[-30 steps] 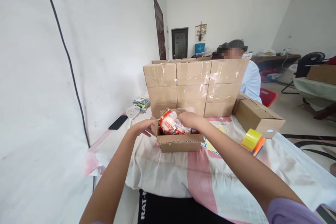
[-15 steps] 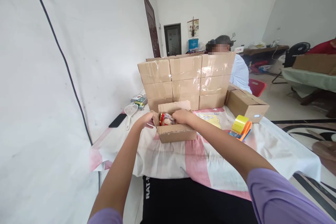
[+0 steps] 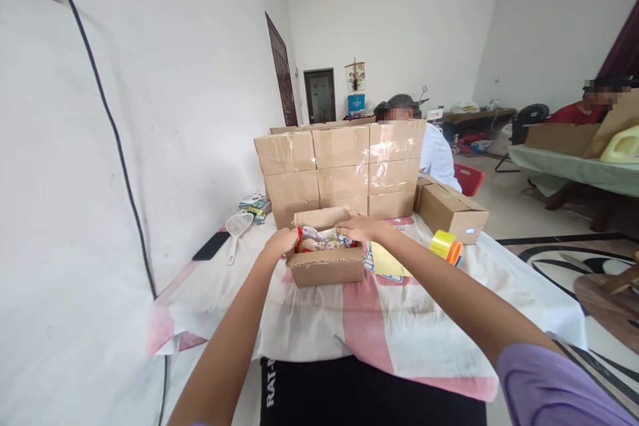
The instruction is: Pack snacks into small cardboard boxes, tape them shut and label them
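L hand [image 3: 281, 242] at L end of ctn [image 3: 327, 273], R hand [image 3: 361, 227] at R, pkts [image 3: 317, 238] inside, openness/grip unclear

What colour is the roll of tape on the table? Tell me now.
The roll of tape is yellow; it shows best in the head view.

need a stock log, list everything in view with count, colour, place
open box: 1, brown, centre
packets: count unclear, red and white, inside
stacked boxes: 9 visible fronts, brown, behind open box
large box: 1, brown, right
tape: 1, yellow, right
strainer: 1, white, left
phone: 1, black, left
cloth: 1, white and pink, beneath boxes
cable: 1, black, far left
doors: 2, dark, back
chair: 1, red, right
jug: 1, yellow, far right
people: 2, pale and red tops, background
left hand: 1, bare, open box's left
right hand: 1, bare, at packets
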The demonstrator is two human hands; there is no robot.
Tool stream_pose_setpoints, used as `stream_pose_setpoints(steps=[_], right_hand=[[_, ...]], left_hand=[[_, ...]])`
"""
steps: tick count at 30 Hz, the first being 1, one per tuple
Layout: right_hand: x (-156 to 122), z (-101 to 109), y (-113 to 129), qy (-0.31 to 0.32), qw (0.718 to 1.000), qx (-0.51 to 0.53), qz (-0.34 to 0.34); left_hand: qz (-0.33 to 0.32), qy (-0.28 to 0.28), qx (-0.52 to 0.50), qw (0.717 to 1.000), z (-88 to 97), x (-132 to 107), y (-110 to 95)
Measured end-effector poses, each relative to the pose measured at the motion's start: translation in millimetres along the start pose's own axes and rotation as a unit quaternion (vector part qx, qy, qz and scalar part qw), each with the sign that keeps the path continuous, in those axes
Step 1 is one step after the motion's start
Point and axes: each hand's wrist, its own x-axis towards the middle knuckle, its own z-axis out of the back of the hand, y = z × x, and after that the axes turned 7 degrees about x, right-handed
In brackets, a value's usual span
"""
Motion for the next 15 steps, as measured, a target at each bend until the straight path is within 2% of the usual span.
stream_pose_setpoints(steps=[4, 8, 15], right_hand=[[-0.8, 8.5, 3.8, 0.038, 0.999, 0.011, 0.004], [-8.6, 6.6, 6.1, 0.060, 0.998, 0.018, 0.008], [-23.7, 0.1, 8.0, 0.067, 0.996, 0.046, 0.028]], left_hand=[[-0.023, -0.037, 0.053, 0.998, -9.6, 6.2, -0.2], [-0.050, -0.032, 0.073, 0.996, -12.2, 17.2, 3.2], [-0.051, -0.038, 0.092, 0.994, -18.6, 25.9, 4.5]])
